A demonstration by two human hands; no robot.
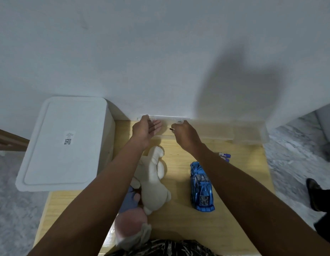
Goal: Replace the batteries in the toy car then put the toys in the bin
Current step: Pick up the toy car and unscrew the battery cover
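Both hands [167, 131] reach clear box [225, 130]; toy car [202, 187] untouched.

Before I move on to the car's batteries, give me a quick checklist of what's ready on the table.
1. Toy car within reach, on the table: ok.
2. Batteries laid out beyond the car: ok; fresh or used: cannot tell.
3. Left hand free: ok, palm open at the clear case.
4. Right hand free: cannot tell; something small and dark shows at its fingertips.
5. Bin open for toys: not ok, lid on.
6. Plush toy clear of the car: ok.
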